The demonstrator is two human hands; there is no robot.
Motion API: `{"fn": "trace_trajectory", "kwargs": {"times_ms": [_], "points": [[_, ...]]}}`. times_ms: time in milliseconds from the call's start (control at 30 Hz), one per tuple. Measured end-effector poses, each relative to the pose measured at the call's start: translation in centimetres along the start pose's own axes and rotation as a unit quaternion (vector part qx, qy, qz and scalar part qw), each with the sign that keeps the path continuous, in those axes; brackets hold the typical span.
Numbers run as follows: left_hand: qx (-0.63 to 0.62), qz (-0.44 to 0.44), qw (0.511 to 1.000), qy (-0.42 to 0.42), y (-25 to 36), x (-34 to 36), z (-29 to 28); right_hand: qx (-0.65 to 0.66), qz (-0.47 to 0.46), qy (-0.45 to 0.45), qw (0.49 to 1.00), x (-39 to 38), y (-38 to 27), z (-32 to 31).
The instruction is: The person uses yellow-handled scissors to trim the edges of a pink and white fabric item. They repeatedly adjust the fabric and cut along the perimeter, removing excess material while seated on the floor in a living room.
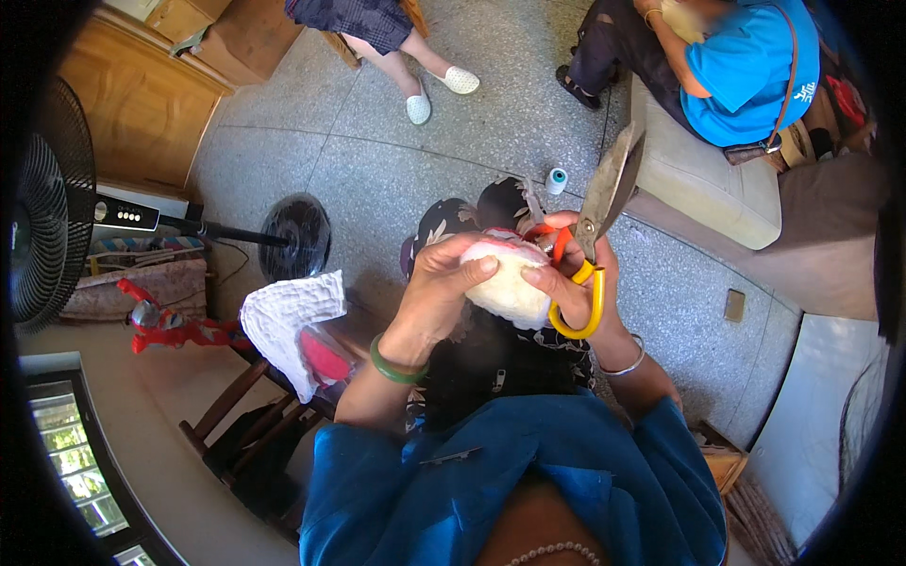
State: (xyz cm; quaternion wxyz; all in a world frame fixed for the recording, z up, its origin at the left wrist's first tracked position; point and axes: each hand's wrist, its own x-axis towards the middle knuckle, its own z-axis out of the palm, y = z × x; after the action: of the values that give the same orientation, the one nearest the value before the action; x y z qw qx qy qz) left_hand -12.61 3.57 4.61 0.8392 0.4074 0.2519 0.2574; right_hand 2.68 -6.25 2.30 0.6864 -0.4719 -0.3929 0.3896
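Observation:
A cream, padded fabric piece [508, 291] with a pinkish-red upper edge is held above my lap. My left hand [434, 288] pinches its left side, the thumb lying on the cream face. From the other side, my right hand [587, 288] grips the piece, thumb pressed on its right edge. Large scissors [604, 203] with a yellow handle also hang in my right hand, blades pointing up and away from the fabric. Something orange-red [560, 247] shows by the right fingers; its kind is unclear. My fingertips behind the fabric are hidden.
Left of me, white quilted cloth [283, 307] with a red patch lies on a wooden chair [250, 415], near a red toy figure [179, 325] and a standing fan [283, 241]. A thread spool [557, 180] stands on the floor. Two people sit ahead, one on a sofa [708, 174].

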Motion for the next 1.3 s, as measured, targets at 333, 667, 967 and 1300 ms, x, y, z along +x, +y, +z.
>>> {"fn": "trace_trajectory", "kwargs": {"times_ms": [333,667,967,1300], "points": [[0.081,0.05,0.995,0.003,1.9,-2.4,1.5,-0.398,0.016,-0.258,0.88,-0.4,-7.9,-4.3],[0.112,0.065,0.991,-0.033,1.2,-2.4,1.3,-0.561,-0.013,-0.285,0.777,-0.5,-11.6,-3.7],[0.118,0.078,0.988,-0.054,0.8,-2.7,0.8,-0.547,-0.029,-0.293,0.784,-0.5,-11.5,-3.2],[0.16,0.094,0.98,-0.074,1.4,-2.6,1.2,-0.539,-0.052,-0.304,0.784,-0.6,-11.4,-3.3]]}}
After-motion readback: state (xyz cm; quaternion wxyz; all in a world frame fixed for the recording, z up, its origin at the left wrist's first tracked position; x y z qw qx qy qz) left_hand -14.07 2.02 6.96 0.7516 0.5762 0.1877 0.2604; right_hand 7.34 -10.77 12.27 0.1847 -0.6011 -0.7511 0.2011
